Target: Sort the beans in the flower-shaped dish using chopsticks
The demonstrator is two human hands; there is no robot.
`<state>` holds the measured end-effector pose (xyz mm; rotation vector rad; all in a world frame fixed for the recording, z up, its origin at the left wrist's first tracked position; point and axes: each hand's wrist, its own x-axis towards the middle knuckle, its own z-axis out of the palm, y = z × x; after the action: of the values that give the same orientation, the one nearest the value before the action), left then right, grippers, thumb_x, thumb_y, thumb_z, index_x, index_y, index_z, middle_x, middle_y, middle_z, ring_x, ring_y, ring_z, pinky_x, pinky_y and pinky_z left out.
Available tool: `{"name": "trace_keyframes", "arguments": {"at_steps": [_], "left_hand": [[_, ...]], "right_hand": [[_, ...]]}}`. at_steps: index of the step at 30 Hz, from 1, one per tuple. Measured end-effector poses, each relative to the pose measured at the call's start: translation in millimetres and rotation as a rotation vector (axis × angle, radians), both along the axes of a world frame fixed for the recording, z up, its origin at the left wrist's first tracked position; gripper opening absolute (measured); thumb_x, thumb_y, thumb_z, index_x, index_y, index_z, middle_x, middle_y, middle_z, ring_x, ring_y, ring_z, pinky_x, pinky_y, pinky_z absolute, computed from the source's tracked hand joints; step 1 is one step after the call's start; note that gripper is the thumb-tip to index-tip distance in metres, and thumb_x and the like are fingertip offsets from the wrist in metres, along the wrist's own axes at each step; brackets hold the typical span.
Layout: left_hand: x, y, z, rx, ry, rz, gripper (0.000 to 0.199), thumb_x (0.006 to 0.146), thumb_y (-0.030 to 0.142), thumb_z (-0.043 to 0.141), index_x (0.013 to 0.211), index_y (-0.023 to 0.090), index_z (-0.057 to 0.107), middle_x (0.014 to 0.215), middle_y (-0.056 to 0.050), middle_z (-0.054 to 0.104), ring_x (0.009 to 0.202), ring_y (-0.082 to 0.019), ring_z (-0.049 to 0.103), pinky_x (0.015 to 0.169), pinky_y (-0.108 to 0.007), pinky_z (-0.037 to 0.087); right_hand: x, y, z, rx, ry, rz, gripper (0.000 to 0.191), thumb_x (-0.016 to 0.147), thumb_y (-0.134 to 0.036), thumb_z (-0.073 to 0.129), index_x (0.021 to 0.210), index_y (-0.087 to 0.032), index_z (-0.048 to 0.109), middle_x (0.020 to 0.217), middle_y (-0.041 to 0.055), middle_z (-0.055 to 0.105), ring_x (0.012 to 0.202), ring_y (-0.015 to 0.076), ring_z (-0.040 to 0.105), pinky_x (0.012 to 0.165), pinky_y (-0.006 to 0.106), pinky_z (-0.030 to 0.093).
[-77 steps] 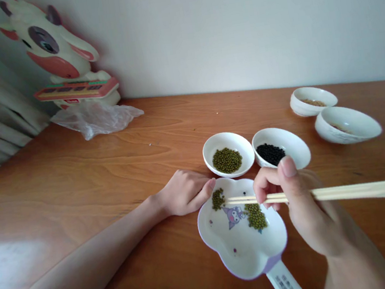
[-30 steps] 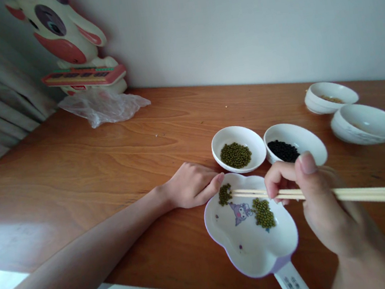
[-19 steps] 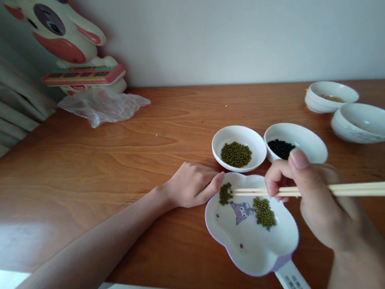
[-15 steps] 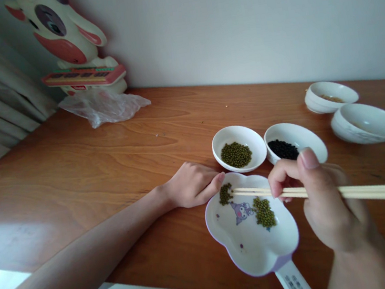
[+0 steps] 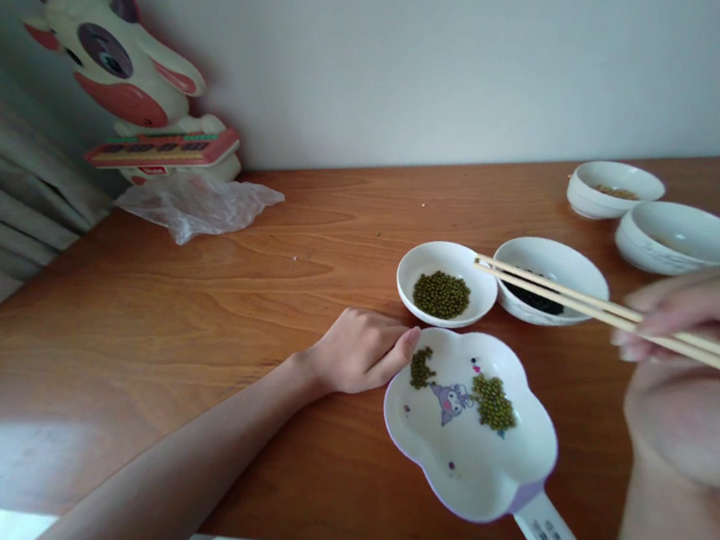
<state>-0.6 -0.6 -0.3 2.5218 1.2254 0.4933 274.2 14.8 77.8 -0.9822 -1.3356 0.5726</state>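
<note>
One table (image 5: 206,329) bears the pan (image 5: 472,479), its handle toward the person. The right hand (image 5: 709,430) clasps the chopsticks (image 5: 582,306), long axis slanting up and leftward, tips at the right rim of the left bowl (image 5: 432,257). The left hand (image 5: 363,355) rests against the pan's rim; its grip is unclear. The step looks like a transfer, the next move calling for parted tips inside the bowl. Whether they hold any beans (image 5: 493,402) is too small to tell.
</note>
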Motion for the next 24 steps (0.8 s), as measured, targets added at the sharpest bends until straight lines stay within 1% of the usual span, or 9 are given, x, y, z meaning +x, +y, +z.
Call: {"name": "trace_keyframes", "arguments": {"at_steps": [2,4,8,10,12,15,17,19,24], "left_hand": [[-0.1,0.1,-0.2,0.001,-0.003,-0.005,0.046,0.112,0.034,0.028,0.077,0.018,0.052,0.078,-0.004,0.066,0.066,-0.013,0.056,0.063,-0.029,0.036],[-0.1,0.2,-0.5,0.0,-0.006,-0.003,0.046,0.112,0.034,0.027,0.076,0.018,0.051,0.077,-0.003,0.065,0.065,-0.013,0.055,0.063,-0.029,0.036],[0.3,0.4,-0.7,0.0,-0.011,-0.002,0.045,0.112,0.034,0.028,0.076,0.018,0.05,0.075,-0.003,0.063,0.064,-0.013,0.054,0.063,-0.029,0.037],[0.4,0.5,-0.4,0.003,-0.021,-0.004,0.046,0.112,0.034,0.028,0.076,0.018,0.051,0.075,-0.003,0.064,0.064,-0.013,0.054,0.063,-0.029,0.037],[0.3,0.7,0.0,0.006,-0.027,-0.006,0.046,0.112,0.034,0.028,0.075,0.018,0.052,0.075,-0.003,0.064,0.064,-0.013,0.055,0.062,-0.028,0.037],[0.0,1.0,0.2,0.005,-0.024,-0.012,0.047,0.112,0.034,0.027,0.075,0.018,0.052,0.075,-0.003,0.064,0.064,-0.013,0.055,0.061,-0.028,0.037],[-0.1,1.2,-0.2,0.004,-0.022,-0.015,0.047,0.112,0.034,0.027,0.076,0.018,0.052,0.074,-0.003,0.064,0.063,-0.013,0.055,0.061,-0.028,0.037],[0.1,1.3,-0.9,0.005,-0.024,-0.016,0.046,0.111,0.034,0.028,0.076,0.018,0.053,0.074,-0.003,0.064,0.062,-0.012,0.054,0.06,-0.028,0.036],[0.6,0.7,-0.9,-0.001,-0.023,-0.011,0.045,0.111,0.034,0.028,0.077,0.018,0.052,0.075,-0.003,0.064,0.063,-0.013,0.055,0.061,-0.028,0.036]], "right_hand": [[-11.9,3.3,-0.9,-0.13,-0.074,0.003,0.077,0.106,-0.063,0.012,0.063,-0.023,0.062,0.061,0.0053,0.058,0.061,0.022,0.056,0.061,0.037,0.041],[-17.0,4.3,-0.4,-0.152,-0.067,0.021,0.078,0.109,-0.056,0.01,0.064,-0.022,0.064,0.059,0.0052,0.059,0.06,0.0214,0.057,0.061,0.037,0.042],[-7.8,3.4,3.1,-0.022,0.022,0.106,0.082,0.11,-0.036,0.0,0.058,-0.023,0.063,0.055,0.0059,0.056,0.063,0.0212,0.059,0.063,0.037,0.041],[-0.8,2.7,4.0,-0.077,-0.032,0.167,0.083,0.111,-0.04,0.003,0.057,-0.023,0.063,0.055,0.0058,0.057,0.064,0.0211,0.059,0.063,0.038,0.04],[3.6,2.4,3.0,-0.16,-0.109,0.236,0.081,0.11,-0.051,0.01,0.056,-0.023,0.063,0.056,0.0056,0.058,0.065,0.0212,0.059,0.062,0.038,0.039],[5.5,3.4,-2.1,-0.231,-0.231,0.423,0.079,0.106,-0.065,0.018,0.057,-0.023,0.063,0.056,0.005,0.059,0.061,0.0196,0.057,0.058,0.037,0.037],[4.8,4.3,-6.9,-0.29,-0.299,0.55,0.077,0.106,-0.067,0.02,0.06,-0.023,0.063,0.057,0.0037,0.058,0.058,0.0177,0.055,0.057,0.035,0.038],[3.3,5.0,-11.1,-0.351,-0.34,0.631,0.075,0.106,-0.067,0.019,0.064,-0.023,0.063,0.058,0.0022,0.058,0.058,0.0162,0.055,0.056,0.034,0.038],[-1.4,5.6,-14.0,-0.389,-0.397,0.702,0.069,0.107,-0.064,0.023,0.067,-0.022,0.059,0.059,-0.0001,0.055,0.058,0.0135,0.053,0.056,0.033,0.037]]}}
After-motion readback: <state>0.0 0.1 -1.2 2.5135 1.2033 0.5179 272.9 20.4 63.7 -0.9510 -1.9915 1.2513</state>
